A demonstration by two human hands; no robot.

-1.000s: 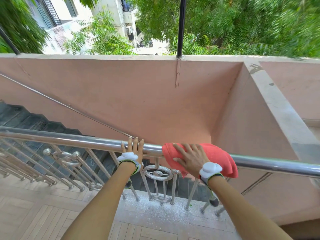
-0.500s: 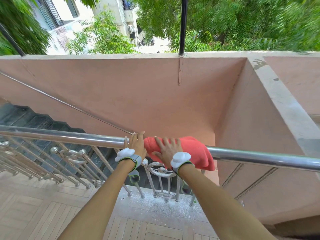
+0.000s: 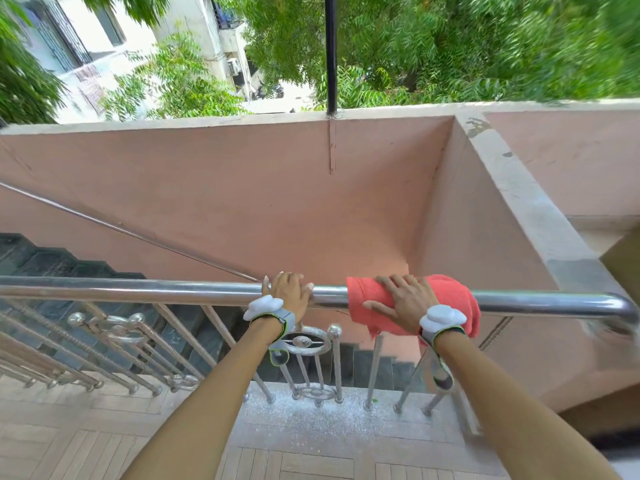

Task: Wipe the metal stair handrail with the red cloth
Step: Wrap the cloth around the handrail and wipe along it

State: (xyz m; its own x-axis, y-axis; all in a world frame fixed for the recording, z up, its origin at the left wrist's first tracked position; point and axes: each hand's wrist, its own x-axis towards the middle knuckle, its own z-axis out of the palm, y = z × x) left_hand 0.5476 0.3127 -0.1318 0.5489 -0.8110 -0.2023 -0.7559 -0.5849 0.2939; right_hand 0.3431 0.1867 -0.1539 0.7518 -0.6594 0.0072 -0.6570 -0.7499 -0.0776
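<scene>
A shiny metal handrail [image 3: 138, 292] runs across the view from the left edge to a bend at the right [image 3: 620, 311]. The red cloth [image 3: 453, 299] is draped over the rail right of centre. My right hand [image 3: 405, 303] lies on the cloth with fingers spread, pressing it around the rail. My left hand [image 3: 289, 292] grips the bare rail a short way left of the cloth, fingers curled over the top. Both wrists carry white devices on straps.
Metal balusters with ring ornaments [image 3: 304, 341] stand under the rail. Dark stairs [image 3: 52, 261] descend behind at the left. A pink parapet wall [image 3: 277, 188] and its ledge [image 3: 540, 216] enclose the stairwell. Tiled landing floor [image 3: 104, 434] lies below. A black pole [image 3: 330, 53] rises from the wall.
My right hand has slid the cloth rightwards along the rail, away from my left hand, after having been pulled close to it half a second ago. My left hand keeps its grip.
</scene>
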